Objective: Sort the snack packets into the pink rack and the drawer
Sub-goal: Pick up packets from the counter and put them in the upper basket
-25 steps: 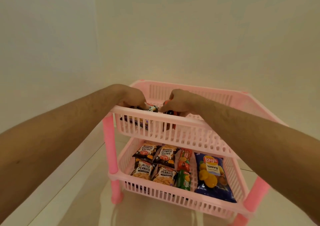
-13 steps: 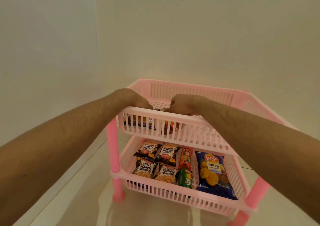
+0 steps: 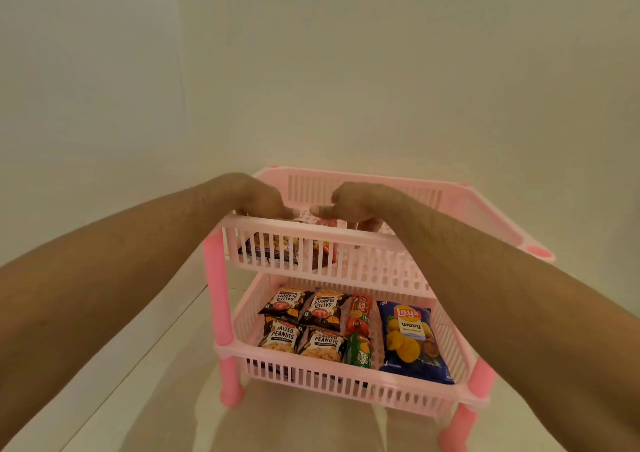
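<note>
The pink rack has two tiers and stands in a room corner. My left hand and my right hand hover over the front rim of the top tier, thumbs pointing at each other, fingers dipping just behind the rim. Through the slats below them I see a dark peanut packet and a red packet lying in the top tier, apart from my fingers. The lower tier holds several salted peanut packets, a red pack, a green pack and a blue Lay's packet. No drawer is in view.
Pale walls meet in a corner behind the rack. Pink legs carry the tiers, with one foot at the right front. A light floor spreads to the left and in front.
Both hands have risen from inside the top tier to its front rim and let go of the two packets, which now lie in the tray. The view has dropped lower.
</note>
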Tool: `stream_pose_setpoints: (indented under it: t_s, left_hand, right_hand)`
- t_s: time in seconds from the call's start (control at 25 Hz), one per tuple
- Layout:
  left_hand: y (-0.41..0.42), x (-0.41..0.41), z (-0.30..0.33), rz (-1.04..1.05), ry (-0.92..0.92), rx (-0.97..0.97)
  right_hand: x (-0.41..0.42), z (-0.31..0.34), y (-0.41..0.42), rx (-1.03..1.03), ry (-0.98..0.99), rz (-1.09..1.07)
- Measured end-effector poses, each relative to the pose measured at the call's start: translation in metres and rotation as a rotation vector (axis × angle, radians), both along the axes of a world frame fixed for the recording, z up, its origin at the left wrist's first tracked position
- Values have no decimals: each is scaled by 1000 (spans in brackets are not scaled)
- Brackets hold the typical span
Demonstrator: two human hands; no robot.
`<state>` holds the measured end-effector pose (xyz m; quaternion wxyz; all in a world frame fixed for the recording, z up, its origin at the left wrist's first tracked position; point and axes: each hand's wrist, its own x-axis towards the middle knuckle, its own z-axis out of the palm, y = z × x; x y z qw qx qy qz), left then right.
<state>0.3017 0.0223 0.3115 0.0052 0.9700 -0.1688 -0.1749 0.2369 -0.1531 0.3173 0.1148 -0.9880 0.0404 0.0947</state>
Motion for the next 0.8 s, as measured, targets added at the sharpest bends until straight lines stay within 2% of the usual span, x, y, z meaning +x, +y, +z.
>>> stream_pose_setpoints:
  t_s: [0.08,0.16,0.36,0.52,0.64,0.8]
  left_hand:
    - [1,-13,14,-42,-106,-119]
    - [10,-27,21,-48,-353,-216]
    - [41,-90,-20,-34,-787,-670]
    - [70,-146,-69,-14,-925,-750]
    - [97,-177,-116,97,-859,-710]
    - [130,-219,-186,310,-723,-614]
  right_hand:
    - [-5,5,1,132,-159,-15]
    - [-18,8,3,148,-377,-20]
    - [-62,-16,19,232,-998,54]
    - [-106,-68,44,320,-1307,267]
    - [-130,-123,65,362,-1235,405]
    - [-147,-201,98,460,-859,491]
